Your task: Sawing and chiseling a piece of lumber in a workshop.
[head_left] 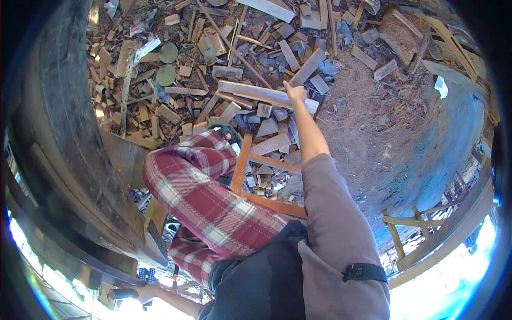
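Note:
My right hand [296, 94] reaches far forward over the scrap heap with its fingers closed on a piece of wood. A short wooden block [309, 66] juts out past the fingertips, and a longer pale plank [250, 91] passes beneath the hand; which of the two it grips I cannot tell. Low on the left, my left hand [145, 293] is wrapped round a dark, rounded handle-like object [124, 294] beside a curved timber. Glare hides the rest of that object.
Offcuts [160, 114] cover the ground ahead. An orange-brown wooden frame [242, 165] stands by my plaid-clad leg [208, 186]. Dark curved hull-like timbers [69, 133] rise on the left; a curved planked wall [453, 144] closes the right. Bare dirt [368, 117] lies right of the heap.

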The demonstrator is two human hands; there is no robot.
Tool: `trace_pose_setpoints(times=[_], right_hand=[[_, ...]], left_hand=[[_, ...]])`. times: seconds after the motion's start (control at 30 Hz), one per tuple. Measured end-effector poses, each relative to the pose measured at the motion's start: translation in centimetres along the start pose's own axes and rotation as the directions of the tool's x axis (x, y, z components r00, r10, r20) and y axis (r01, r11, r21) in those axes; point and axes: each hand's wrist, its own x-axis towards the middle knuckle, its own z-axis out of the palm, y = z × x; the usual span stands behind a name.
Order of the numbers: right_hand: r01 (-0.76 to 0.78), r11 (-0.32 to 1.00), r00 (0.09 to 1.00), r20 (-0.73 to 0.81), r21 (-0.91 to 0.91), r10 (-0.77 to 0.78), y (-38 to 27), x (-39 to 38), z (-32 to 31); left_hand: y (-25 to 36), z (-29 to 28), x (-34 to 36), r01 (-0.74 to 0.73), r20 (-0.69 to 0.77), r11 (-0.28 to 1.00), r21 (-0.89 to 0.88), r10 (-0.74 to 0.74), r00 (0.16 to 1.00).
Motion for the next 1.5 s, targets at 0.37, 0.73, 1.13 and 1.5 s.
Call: trace_pose_setpoints(times=[0.37, 0.73, 1.13, 1.5], right_hand=[[-0.136, 0.526, 0.979, 0.196, 0.840, -0.060, 0.4, 0.6, -2.4], [-0.697, 0.297, 0.501, 0.740, 0.653, -0.450, 7.6, -8.4, -11.0], [-0.329, 0.231, 0.721, 0.402, 0.916, -0.564, 5.3, -16.0, -11.5], [0.966, 0.145, 0.211, -0.323, 0.216, -0.923, -5.5, -35.8, -23.9]], left_hand=[[2.4, 0.3, -1.4, 0.066, 0.025, 0.993, 0.100, -0.068, 0.997], [7.0, -2.5, -0.6, 0.117, -0.147, 0.993, 0.007, -0.114, 0.983], [11.5, -6.9, -2.0, 0.224, 0.190, 0.924, -0.310, -0.171, 0.967], [12.1, -10.5, 3.0, 0.102, 0.341, 0.799, -0.593, 0.134, 0.931]])
